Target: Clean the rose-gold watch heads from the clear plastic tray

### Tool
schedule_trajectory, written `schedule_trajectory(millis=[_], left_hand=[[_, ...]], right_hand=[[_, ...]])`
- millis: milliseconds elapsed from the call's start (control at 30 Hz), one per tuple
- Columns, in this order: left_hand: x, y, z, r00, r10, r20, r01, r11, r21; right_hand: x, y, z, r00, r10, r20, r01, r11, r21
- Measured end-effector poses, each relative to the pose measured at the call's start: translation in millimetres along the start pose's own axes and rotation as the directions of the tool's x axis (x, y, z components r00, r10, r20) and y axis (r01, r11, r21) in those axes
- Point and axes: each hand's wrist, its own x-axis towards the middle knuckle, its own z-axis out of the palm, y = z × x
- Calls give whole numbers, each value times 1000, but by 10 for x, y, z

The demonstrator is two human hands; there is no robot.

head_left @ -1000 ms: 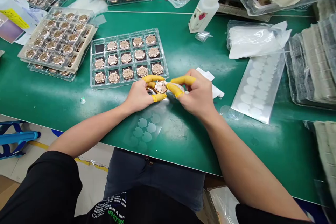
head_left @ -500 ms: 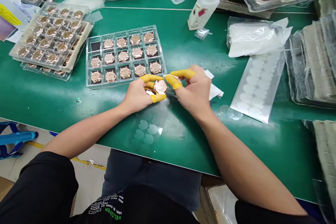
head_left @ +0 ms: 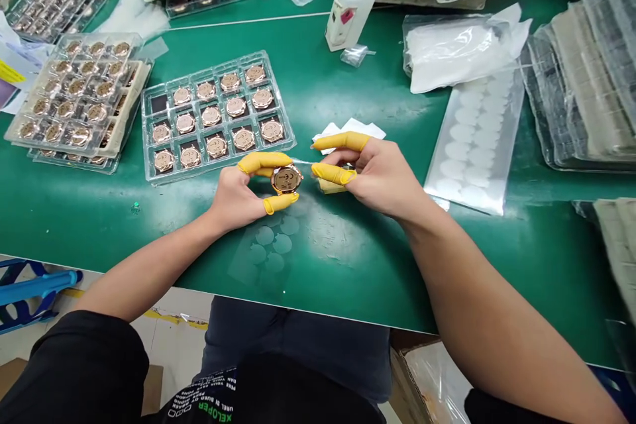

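One watch case point(head_left: 287, 179) is clamped by its edges between thumb and forefinger of the left hand point(head_left: 231, 193), above the counter point(head_left: 377, 285) and on the near side of the tray point(head_left: 199, 139). The right hand point(head_left: 375, 175) is just beside it, thumb and forefinger tips apart; I cannot tell whether its grip holds anything. The step looks like working on the engraved back; the next move seems to call for a steady left grip and a light, precise right-hand touch.

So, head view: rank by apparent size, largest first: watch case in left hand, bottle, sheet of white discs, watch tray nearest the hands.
1. Watch tray
2. Sheet of white discs (visible part)
3. Bottle
4. Held watch case
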Motion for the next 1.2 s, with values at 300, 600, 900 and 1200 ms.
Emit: schedule_trajectory(millis=[300,600,900,1200], left_hand=[[58,55,-38,976,-202,75,212,965,-157],[91,-9,-6,928,-368,64,373,916,-146],[59,-74,32,952,-298,67,305,940,-153],[59,-98,47,959,-268,91,279,950,-143]], right_hand=[[-53,-19,-40,948,-317,21,300,870,-393],[-52,78,290,939,-250,-236,279,956,95],[-99,39,560,973,28,-228,12,985,170],[-97,61,611,970,9,-243,17,994,105]])
